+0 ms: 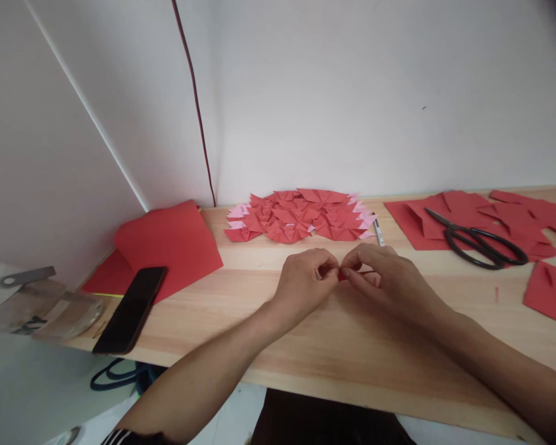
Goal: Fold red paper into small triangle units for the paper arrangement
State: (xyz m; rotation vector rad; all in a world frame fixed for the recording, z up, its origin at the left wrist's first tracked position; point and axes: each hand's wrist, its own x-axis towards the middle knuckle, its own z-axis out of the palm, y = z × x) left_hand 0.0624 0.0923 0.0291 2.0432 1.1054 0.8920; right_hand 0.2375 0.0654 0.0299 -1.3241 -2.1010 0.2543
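Note:
My left hand (307,278) and my right hand (380,277) meet above the middle of the wooden table (352,346). Both are closed, thumb against fingers, pinching a small piece of red paper (341,275) between them. Most of that paper is hidden by my fingers, so its shape cannot be made out. Just behind my hands lies a pile of folded red and pink paper pieces (296,216), set in overlapping rows along the wall. A white pen (379,232) rests at the pile's right end.
Black-handled scissors (482,244) lie on cut red paper (421,216) at the right, with another red piece (551,293) nearer the edge. On the left are large red sheets (180,253), a black phone (130,309) and a clear plastic container (69,312).

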